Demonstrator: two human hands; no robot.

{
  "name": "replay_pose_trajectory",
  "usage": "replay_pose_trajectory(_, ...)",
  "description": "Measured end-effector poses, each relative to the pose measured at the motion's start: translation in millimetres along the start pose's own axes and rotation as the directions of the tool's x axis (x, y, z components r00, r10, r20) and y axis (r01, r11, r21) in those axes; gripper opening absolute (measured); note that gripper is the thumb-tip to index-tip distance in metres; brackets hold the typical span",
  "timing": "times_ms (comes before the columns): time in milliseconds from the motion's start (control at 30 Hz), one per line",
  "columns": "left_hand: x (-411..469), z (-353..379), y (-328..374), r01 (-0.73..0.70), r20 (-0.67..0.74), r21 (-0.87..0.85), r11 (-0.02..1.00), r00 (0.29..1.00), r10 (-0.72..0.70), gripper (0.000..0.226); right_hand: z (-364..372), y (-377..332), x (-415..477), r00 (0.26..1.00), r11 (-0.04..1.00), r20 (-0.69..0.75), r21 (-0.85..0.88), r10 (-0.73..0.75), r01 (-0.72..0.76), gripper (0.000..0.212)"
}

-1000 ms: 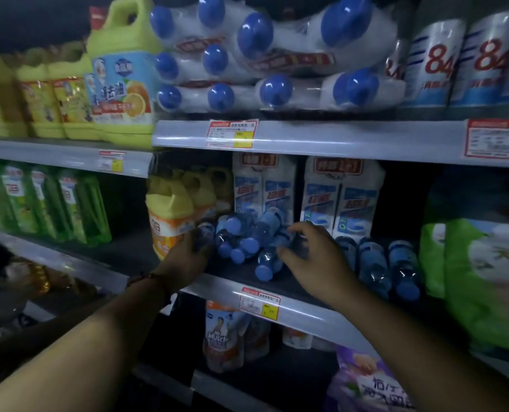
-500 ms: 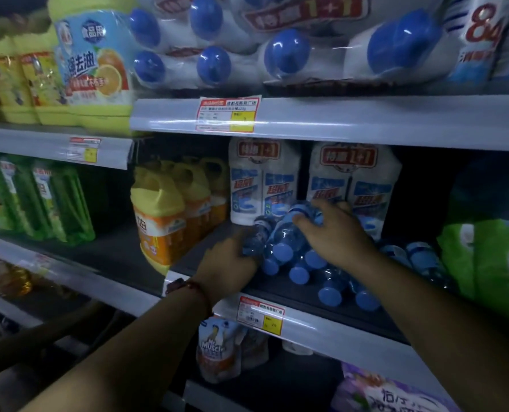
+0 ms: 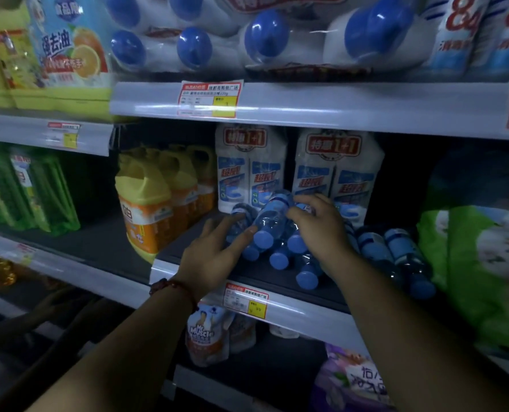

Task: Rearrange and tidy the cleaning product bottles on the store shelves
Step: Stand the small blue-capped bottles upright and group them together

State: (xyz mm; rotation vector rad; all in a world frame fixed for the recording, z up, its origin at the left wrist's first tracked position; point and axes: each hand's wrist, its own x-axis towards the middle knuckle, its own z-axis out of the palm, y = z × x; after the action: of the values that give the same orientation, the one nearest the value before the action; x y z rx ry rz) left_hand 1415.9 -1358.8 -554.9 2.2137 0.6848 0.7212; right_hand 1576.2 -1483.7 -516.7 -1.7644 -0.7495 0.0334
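The blue-capped bottles [image 3: 269,221] lay on their sides in a loose heap on the middle shelf [image 3: 306,316], caps pointing at its front edge, a few stacked on top of the others. The right hand [image 3: 318,230] lay over the top of the heap, its fingers curled round the uppermost bottles. The left hand [image 3: 211,257] came in from the left with its fingers straight and spread wide, the tips pressing against the side of the heap. Two more bottles [image 3: 396,254] of the same sort lay just to the right, apart from the heap, beside a green bag [image 3: 479,263]. White twin packs [image 3: 250,168] stood upright at the back of the shelf, and yellow jugs [image 3: 146,209] lined its left end. The step in hand seemed to be gathering the heap between both hands. The next move probably called for squeezing it together or lifting the top bottles clear without letting the round ones roll off the front edge.
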Motion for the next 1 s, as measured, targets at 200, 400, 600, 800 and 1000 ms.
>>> replay_pose_trajectory(200, 0, 0, -1, -0.028, -0.025, 0.058, 0.998, 0.999, 0.029, 0.058, 3, 2, 0, 0.999, 1.000, -0.035, -0.023, -0.010, 0.009, 0.031)
replay_pose_trajectory(400, 7, 0, -8, 0.011, -0.017, 0.074, 0.997, 1.000, -0.010, 0.074, 2, 3, 1, 0.999, 0.996, -0.013, -0.090, -0.030, 0.028, 0.032)
replay_pose_trajectory(600, 9, -16, 8, -0.025, 0.078, 0.232, 0.972, 0.997, 0.007, 0.058, -14, -10, 3, 0.986, 0.970, 0.157, -0.227, -0.052, 0.087, 0.053)
replay_pose_trajectory(800, -9, -51, 54, -0.227, 0.006, 0.486, 0.844, 0.967, 0.256, 0.074, -50, -44, -20, 0.947, 0.883, 0.252, -0.374, -0.198, 0.285, 0.062)
replay_pose_trajectory(1000, -52, -82, 110, -0.365, -0.072, 0.526, 0.768, 0.881, 0.468, 0.058, -105, -97, -71, 0.789, 0.671, 0.321, -0.417, -0.523, 0.614, 0.043)
